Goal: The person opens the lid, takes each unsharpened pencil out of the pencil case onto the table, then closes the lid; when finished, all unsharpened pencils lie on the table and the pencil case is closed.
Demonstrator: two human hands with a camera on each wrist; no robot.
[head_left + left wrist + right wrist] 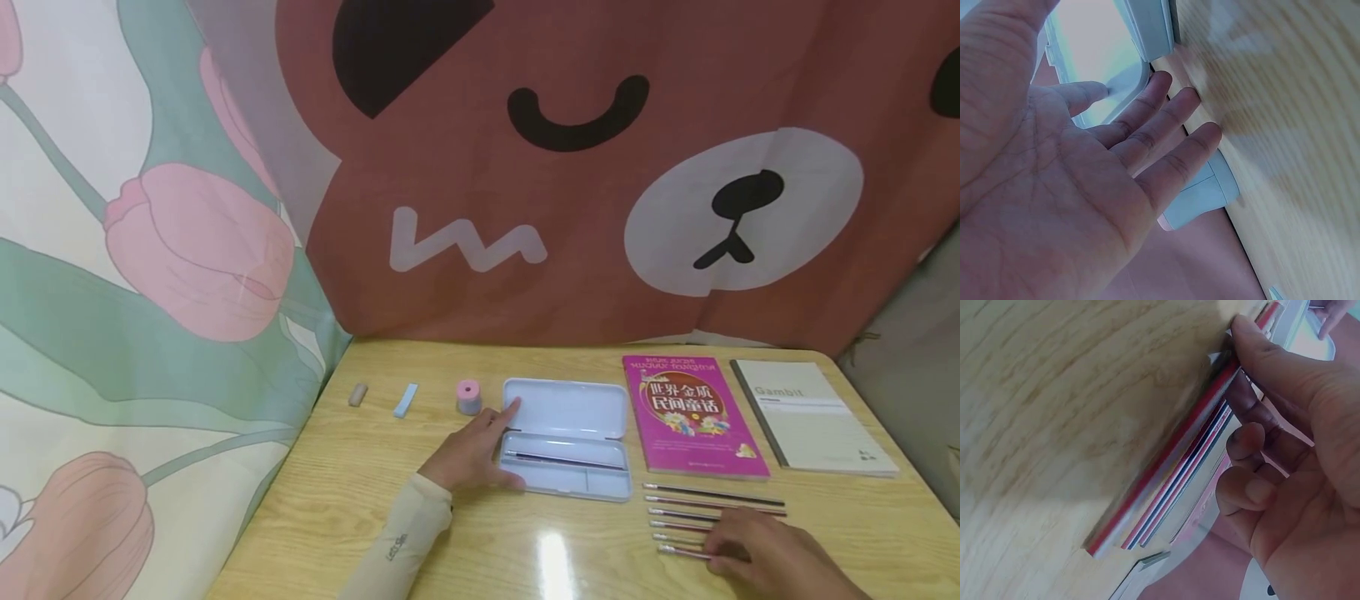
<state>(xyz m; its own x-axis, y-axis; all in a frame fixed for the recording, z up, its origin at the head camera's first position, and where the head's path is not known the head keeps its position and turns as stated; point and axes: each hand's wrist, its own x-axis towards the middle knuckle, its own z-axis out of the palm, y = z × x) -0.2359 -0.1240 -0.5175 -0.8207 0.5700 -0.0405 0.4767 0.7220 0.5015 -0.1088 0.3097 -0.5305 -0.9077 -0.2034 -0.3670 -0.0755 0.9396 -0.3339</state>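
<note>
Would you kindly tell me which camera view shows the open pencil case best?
The head view: the whole pencil case lies open, one pencil inside, the left hand resting on its edge. The left wrist view shows only blurred corners; the right wrist view only a sliver at the top.

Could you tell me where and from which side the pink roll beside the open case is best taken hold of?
Grip the pink roll by its curved side wall, coming from above with fingers on opposite sides. It stands upright on the table, hole upward. The case lid sits close on its right and the left hand lies just in front, so a top approach looks clearest.
</note>
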